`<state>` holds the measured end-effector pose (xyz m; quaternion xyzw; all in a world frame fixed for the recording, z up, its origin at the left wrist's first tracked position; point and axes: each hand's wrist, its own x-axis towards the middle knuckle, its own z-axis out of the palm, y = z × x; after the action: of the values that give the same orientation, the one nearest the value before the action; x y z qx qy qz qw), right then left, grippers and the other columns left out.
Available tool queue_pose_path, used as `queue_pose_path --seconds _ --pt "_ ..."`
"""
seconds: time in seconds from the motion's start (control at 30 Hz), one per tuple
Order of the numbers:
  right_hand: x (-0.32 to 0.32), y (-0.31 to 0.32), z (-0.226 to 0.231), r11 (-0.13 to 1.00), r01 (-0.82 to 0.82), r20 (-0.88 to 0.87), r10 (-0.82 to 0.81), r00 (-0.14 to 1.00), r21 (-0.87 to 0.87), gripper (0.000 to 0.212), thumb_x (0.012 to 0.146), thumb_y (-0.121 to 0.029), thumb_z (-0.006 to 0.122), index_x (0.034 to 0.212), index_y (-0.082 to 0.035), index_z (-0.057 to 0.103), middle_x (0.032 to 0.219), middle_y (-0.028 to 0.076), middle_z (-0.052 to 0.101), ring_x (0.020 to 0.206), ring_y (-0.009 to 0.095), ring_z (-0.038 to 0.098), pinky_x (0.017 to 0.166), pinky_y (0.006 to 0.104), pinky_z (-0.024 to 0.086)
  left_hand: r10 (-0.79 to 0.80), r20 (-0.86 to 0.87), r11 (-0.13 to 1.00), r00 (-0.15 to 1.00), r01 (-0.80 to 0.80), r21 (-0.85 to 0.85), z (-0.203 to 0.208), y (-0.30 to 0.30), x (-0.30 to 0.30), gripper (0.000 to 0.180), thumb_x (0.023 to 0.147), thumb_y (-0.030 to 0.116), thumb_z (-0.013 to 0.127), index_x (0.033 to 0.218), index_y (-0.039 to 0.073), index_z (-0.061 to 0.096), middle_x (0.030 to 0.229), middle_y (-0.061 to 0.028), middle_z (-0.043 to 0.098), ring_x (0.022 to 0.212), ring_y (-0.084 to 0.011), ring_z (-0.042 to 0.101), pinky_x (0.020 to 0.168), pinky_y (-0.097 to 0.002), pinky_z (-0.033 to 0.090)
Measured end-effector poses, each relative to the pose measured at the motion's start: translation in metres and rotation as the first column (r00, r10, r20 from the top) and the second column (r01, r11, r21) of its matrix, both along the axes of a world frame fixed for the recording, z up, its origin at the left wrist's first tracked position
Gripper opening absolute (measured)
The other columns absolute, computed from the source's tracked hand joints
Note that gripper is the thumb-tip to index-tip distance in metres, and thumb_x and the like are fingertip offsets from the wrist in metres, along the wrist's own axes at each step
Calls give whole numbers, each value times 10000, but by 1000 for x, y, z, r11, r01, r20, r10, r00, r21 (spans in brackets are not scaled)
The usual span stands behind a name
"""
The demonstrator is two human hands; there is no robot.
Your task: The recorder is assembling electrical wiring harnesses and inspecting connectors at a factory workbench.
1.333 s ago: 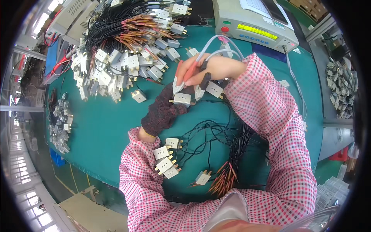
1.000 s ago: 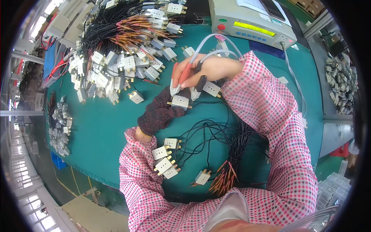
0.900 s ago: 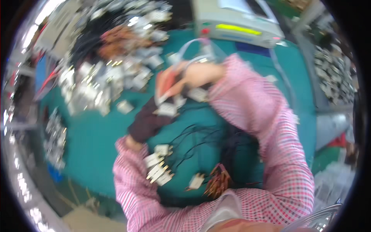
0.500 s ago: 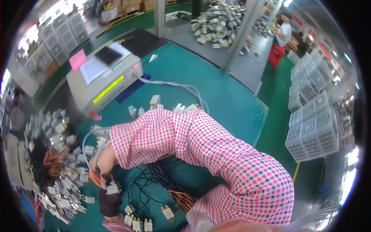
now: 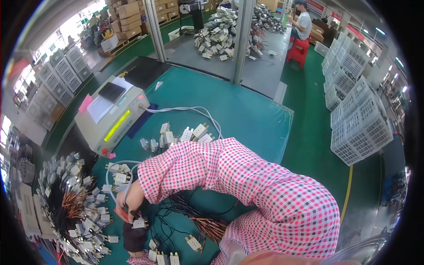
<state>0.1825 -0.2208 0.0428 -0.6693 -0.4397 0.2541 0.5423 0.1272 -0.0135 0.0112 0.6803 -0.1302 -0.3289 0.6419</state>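
Note:
My right hand (image 5: 132, 197) comes across from the right in a pink-and-black checked sleeve, its fingers closed around the end of a grey test lead (image 5: 107, 177). A small black piece shows at its fingertips. Just below is my left hand (image 5: 134, 238), in a dark glove, with a white plug (image 5: 139, 224) at its top, touching or almost touching the black piece. The left fingers are mostly hidden, but the plug appears gripped. Black cords (image 5: 165, 225) with bare copper-coloured ends (image 5: 207, 227) lie beside the hands, and a loose white plug (image 5: 193, 243) rests near them.
A beige tester (image 5: 110, 119) with a lit yellow display stands at the back left, a phone (image 5: 111, 92) on top. A large heap of plugs and cords (image 5: 73, 207) lies left. White crates (image 5: 362, 128) stack at right. Beyond the posts, a person (image 5: 302, 24) sits on a red stool (image 5: 298, 52).
The view has tilted, so the whole scene sits lower and more of the far room shows. Both hands keep about the same place around the plug.

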Motion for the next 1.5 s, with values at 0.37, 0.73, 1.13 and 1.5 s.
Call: queue_pose_path --seconds 0.37,0.73,1.13,1.5 --pt "-13 -11 -12 984 110 -9 -110 994 141 136 816 -139 703 894 -31 681 813 48 657 769 129 613 658 269 492 -177 397 976 901 109 187 -12 -9 12 599 785 151 612 1343 87 406 1024 -77 604 858 -204 615 681 -348 482" --pt "-25 -3 -6 983 172 -269 -148 952 67 92 827 -39 657 907 6 651 893 46 631 791 113 582 708 252 470 38 -193 926 981 -107 -362 -24 4 3 801 640 63 738 1355 27 379 1124 -101 578 1031 -241 569 886 -350 459" --pt "-25 -3 -12 954 215 -321 -141 937 209 98 831 -90 677 897 -18 670 891 49 638 819 135 597 670 257 494 -146 -230 885 962 23 -465 -31 16 10 789 607 39 700 1327 3 381 1065 -156 574 915 -280 589 783 -360 490" --pt "27 -51 -26 640 720 -408 -601 687 268 146 855 -106 657 954 1 655 918 32 589 791 105 559 687 223 442 113 -20 973 993 -107 205 26 -32 29 317 933 272 503 932 -36 577 804 -124 650 656 -195 633 556 -298 513"
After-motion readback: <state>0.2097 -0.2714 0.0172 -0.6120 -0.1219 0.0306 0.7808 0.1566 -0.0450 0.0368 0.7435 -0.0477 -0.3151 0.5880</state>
